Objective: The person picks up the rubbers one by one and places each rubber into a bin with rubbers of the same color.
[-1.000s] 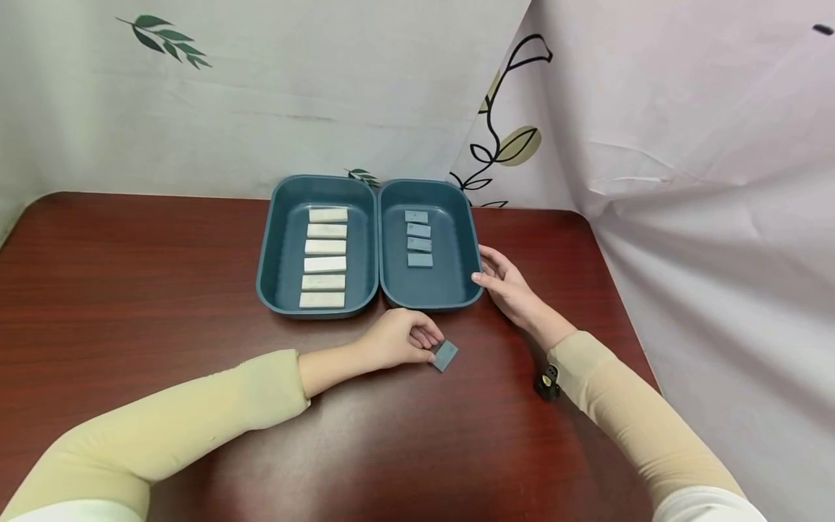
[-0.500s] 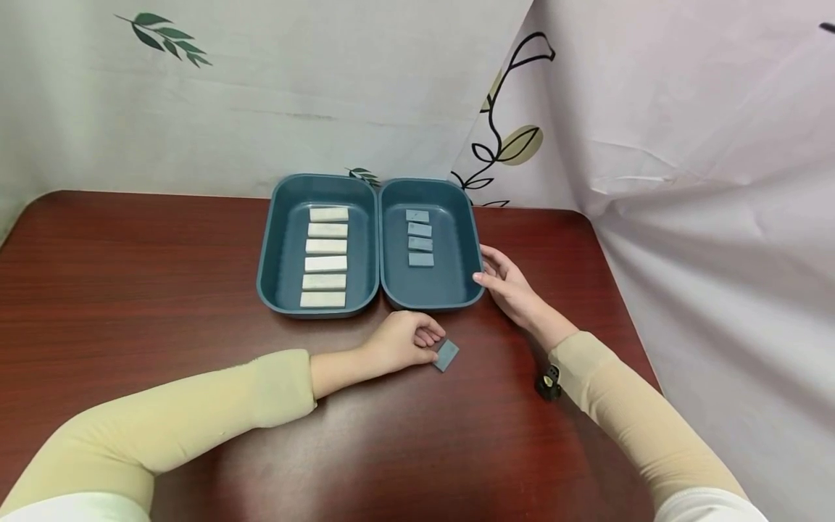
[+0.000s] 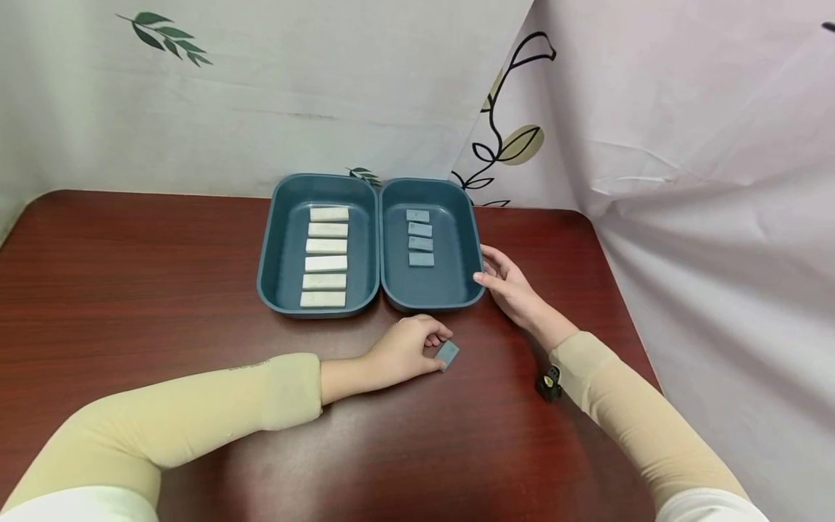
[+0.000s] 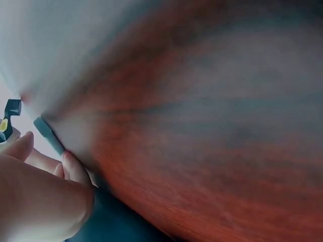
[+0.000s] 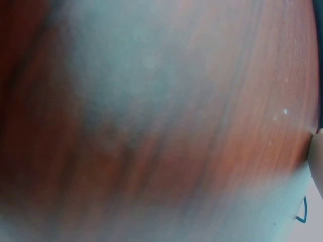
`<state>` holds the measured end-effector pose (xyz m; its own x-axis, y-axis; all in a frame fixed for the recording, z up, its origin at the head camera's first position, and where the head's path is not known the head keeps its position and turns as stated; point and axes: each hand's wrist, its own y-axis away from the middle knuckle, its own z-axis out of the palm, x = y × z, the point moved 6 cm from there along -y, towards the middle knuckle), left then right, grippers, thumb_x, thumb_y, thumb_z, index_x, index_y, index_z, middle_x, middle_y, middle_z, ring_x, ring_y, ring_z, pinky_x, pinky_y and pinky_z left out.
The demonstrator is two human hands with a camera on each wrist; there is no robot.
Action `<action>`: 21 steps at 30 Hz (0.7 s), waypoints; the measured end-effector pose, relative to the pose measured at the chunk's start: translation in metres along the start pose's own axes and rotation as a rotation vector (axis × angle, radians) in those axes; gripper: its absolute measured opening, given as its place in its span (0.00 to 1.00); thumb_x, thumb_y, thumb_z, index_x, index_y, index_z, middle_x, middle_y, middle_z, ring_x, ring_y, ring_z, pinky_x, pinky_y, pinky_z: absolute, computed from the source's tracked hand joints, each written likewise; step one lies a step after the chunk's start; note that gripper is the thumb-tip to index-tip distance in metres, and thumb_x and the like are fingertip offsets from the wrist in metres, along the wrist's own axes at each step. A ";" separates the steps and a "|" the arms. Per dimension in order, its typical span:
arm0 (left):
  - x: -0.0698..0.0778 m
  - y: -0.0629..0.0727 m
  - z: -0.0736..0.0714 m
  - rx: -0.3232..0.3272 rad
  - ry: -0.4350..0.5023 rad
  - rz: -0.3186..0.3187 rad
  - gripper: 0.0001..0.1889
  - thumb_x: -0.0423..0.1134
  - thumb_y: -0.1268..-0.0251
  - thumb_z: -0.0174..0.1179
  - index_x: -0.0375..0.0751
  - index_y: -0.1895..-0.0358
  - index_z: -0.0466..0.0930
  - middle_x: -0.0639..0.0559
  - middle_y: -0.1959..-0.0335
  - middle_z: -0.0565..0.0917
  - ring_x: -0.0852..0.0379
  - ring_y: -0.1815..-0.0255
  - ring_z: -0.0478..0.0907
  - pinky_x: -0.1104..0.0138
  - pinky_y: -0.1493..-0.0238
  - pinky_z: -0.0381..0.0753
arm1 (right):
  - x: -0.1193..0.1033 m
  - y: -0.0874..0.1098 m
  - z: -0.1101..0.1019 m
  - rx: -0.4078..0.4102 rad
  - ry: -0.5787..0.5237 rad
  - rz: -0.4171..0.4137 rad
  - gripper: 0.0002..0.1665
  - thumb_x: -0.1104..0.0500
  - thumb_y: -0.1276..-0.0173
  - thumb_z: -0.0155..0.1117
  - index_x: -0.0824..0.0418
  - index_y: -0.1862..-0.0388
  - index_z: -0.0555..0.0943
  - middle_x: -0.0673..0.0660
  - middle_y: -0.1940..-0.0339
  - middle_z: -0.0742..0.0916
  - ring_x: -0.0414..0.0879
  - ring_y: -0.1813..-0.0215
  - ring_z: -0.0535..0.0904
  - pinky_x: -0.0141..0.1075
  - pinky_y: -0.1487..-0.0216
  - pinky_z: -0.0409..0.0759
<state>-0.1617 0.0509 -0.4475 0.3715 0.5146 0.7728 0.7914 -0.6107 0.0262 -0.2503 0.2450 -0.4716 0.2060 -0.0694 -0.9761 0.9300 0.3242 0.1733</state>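
Note:
My left hand (image 3: 407, 348) curves round a small grey-blue tile (image 3: 448, 353) on the table, thumb at its near edge and fingertips at its far side. In the left wrist view the tile (image 4: 48, 133) appears as a narrow slab beside a fingertip. My right hand (image 3: 512, 290) grips the right wall of the right-hand blue tray (image 3: 450, 297), thumb over the rim and fingers outside. Several similar tiles (image 3: 420, 244) lie in a column in that tray. Only a bit of the hand (image 5: 316, 161) shows in the right wrist view.
A second blue tray (image 3: 266, 264) adjoins the first on the left, with several white oblong blocks (image 3: 326, 246) in a column. Both stand at the back of the reddish-brown table (image 3: 163, 290), near a white cloth (image 3: 293, 87). A small black device (image 3: 549, 383) sits by the right cuff.
My left hand has shifted a little to the right and towards me, its thumb moving along the tile's near edge. The tile and my right hand on the tray have stayed in place.

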 end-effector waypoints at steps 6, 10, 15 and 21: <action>0.000 0.001 0.003 0.029 -0.009 0.018 0.22 0.35 0.45 0.82 0.36 0.47 0.88 0.48 0.52 0.89 0.56 0.55 0.84 0.70 0.50 0.84 | -0.002 0.000 0.002 0.009 -0.014 0.011 0.40 0.74 0.22 0.50 0.67 0.14 0.53 0.57 0.21 0.70 0.36 0.30 0.74 0.24 0.35 0.78; 0.001 0.000 0.004 0.048 -0.013 0.014 0.22 0.36 0.46 0.83 0.37 0.48 0.88 0.49 0.53 0.88 0.56 0.56 0.83 0.68 0.51 0.84 | -0.003 0.001 0.003 0.009 -0.018 0.008 0.40 0.74 0.22 0.50 0.67 0.14 0.53 0.56 0.23 0.71 0.36 0.31 0.75 0.24 0.35 0.78; 0.002 0.000 0.004 0.062 -0.032 -0.003 0.22 0.37 0.47 0.84 0.39 0.48 0.88 0.50 0.55 0.88 0.57 0.57 0.82 0.68 0.52 0.84 | -0.004 0.001 0.004 0.001 -0.012 0.005 0.40 0.73 0.22 0.51 0.67 0.14 0.53 0.59 0.20 0.70 0.36 0.30 0.74 0.24 0.34 0.78; 0.003 0.000 0.006 0.062 -0.043 -0.003 0.22 0.37 0.47 0.84 0.39 0.48 0.88 0.50 0.56 0.87 0.58 0.57 0.82 0.65 0.51 0.85 | -0.003 0.002 0.003 0.003 -0.010 0.005 0.40 0.73 0.22 0.51 0.68 0.14 0.54 0.59 0.21 0.70 0.35 0.30 0.74 0.24 0.34 0.77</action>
<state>-0.1572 0.0559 -0.4493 0.3887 0.5423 0.7448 0.8204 -0.5717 -0.0119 -0.2486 0.2429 -0.4683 0.2135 -0.0774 -0.9739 0.9298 0.3221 0.1782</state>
